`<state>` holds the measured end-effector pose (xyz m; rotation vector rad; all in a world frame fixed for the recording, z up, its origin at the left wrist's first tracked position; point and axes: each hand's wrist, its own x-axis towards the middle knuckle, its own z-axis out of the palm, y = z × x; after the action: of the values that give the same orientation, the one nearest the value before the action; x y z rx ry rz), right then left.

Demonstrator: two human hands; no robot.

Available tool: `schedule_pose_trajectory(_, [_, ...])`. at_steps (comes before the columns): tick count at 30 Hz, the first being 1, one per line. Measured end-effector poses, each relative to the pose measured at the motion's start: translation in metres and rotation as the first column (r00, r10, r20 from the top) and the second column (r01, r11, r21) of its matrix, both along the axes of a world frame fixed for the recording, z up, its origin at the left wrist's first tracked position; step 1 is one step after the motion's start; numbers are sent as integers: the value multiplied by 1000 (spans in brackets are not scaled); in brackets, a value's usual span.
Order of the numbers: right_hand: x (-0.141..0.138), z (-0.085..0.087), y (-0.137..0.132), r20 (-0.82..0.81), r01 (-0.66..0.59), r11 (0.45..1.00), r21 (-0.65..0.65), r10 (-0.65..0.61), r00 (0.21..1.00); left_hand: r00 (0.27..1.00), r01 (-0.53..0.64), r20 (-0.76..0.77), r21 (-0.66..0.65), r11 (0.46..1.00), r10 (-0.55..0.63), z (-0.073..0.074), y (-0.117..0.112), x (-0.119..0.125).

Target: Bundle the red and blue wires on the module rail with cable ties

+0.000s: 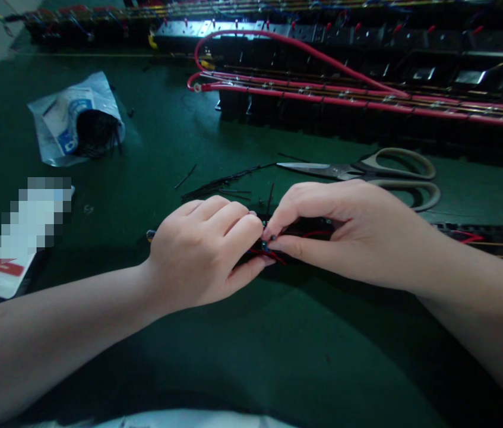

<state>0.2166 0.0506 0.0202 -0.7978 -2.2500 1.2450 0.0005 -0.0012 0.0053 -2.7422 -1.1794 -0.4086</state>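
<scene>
Across the table in front of me lies a long black strip with red and yellow wires (474, 239), mostly hidden under my hands. My left hand (204, 246) is closed over its left part, thumb below and fingers above. The thumb and forefinger of my right hand (353, 232) pinch close beside the left fingertips. Between them is a thin black cable tie (270, 200), its tail sticking up past the fingers. Red wires (273, 255) show just under the fingertips. Grey-handled scissors (353, 171) lie right behind my right hand, blades pointing left.
Thin black cable tie pieces (220, 183) are scattered behind my left hand. An open plastic bag (77, 122) of black ties lies at the back left, near a partly blurred white object (24, 238). Long black assemblies with red cables (322, 100) fill the back right.
</scene>
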Motion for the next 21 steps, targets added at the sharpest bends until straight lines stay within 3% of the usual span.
schedule_pose_trajectory(21, [-1,-1,-3,21,-10,988,157,7,1000,999,40,-21,-7,999,-40,2,1,-3])
